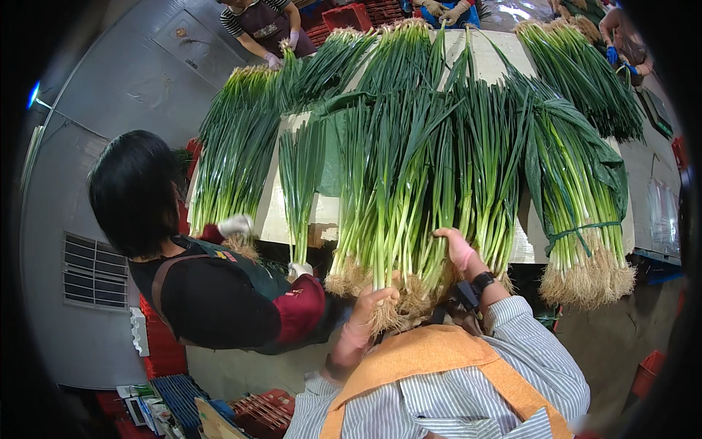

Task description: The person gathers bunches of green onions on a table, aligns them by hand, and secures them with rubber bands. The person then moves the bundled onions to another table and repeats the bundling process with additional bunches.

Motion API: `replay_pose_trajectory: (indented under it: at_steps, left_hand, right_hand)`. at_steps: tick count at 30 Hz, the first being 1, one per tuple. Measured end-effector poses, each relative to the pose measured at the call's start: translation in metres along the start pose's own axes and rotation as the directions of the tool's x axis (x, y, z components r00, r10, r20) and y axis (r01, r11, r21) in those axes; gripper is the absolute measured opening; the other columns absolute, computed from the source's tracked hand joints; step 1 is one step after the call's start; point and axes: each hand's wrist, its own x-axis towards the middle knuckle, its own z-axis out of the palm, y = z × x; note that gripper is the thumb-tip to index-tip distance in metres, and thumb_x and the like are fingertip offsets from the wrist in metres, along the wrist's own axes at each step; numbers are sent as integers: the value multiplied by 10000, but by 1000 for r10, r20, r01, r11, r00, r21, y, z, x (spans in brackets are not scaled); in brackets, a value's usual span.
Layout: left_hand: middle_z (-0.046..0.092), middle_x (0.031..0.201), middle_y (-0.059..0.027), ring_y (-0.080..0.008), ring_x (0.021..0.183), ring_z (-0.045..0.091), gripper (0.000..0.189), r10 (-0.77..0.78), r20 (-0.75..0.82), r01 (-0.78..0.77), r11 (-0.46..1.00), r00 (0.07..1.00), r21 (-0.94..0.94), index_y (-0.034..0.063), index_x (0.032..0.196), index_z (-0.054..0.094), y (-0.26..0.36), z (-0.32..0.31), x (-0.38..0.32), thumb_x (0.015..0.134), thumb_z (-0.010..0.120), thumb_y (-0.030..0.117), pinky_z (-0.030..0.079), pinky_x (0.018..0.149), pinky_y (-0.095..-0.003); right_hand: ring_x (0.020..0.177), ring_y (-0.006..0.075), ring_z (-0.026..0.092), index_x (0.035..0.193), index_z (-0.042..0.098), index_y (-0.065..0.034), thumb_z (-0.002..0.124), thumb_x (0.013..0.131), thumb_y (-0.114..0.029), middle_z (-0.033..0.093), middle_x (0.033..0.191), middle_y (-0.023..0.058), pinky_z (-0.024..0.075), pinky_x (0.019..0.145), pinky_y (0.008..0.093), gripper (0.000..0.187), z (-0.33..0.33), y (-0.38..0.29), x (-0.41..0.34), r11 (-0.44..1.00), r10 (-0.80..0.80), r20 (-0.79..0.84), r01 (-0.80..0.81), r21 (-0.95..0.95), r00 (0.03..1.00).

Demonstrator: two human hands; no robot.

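Note:
My left hand (373, 302) is closed around the root end of a few green onions (382, 236), and their pale stems rise from its fingers. A beard of roots (385, 317) hangs below that hand. Farther right, my right hand (456, 249) grips lower stems in the same pile, with its thumb on the near side. Part of its fingers is hidden behind the stalks. The long dark green leaves (406, 120) point away from me across the table (267, 219). Between my hands more white stems and roots (414, 293) overhang the near edge.
A co-worker (219, 296) in white gloves handles green onions close on my left. At right lies a large bundle (587, 236) tied with green cord and partly wrapped in green mesh (587, 129). Other people work across the table. Red crates (263, 409) stand on the floor behind me.

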Motion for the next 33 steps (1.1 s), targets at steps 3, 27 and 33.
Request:
replay_pose_trajectory:
  at_steps: [3, 27, 33]
  left_hand:
    - [386, 1425, -220, -181, 967, 535, 642, 13, 16, -13, 999, 1000, -37, 136, 1175, 652, 1, 2, 2, 868, 462, 667, 435, 853, -311]
    - [612, 833, -57, -151, 741, 588, 527, -153, -144, 130, 979, 978, -159, -49, 1297, 469, 7, 13, 24, 840, 605, 174, 500, 706, -267]
    - [602, 834, -40, -128, 758, 572, 593, -181, -152, 132, 949, 972, -286, -61, 1324, 434, 4, 16, 24, 814, 629, 170, 472, 722, -242]
  right_hand:
    - [588, 164, 563, 909, 636, -68, 680, 802, -270, 601, 672, 31, 536, 639, 331, 232, -11, -17, -20, 970, -117, 97, 93, 223, 988]
    - [638, 60, 487, 1402, 264, 25, 647, 772, -103, 477, 811, -20, 422, 598, 181, 748, -65, -119, -174, 697, -626, 247, 389, 602, 740]
    - [675, 125, 580, 1344, 422, -42, 672, 764, -68, 593, 831, 27, 528, 683, 251, 632, -91, -108, -108, 941, -336, -12, 335, -42, 942]
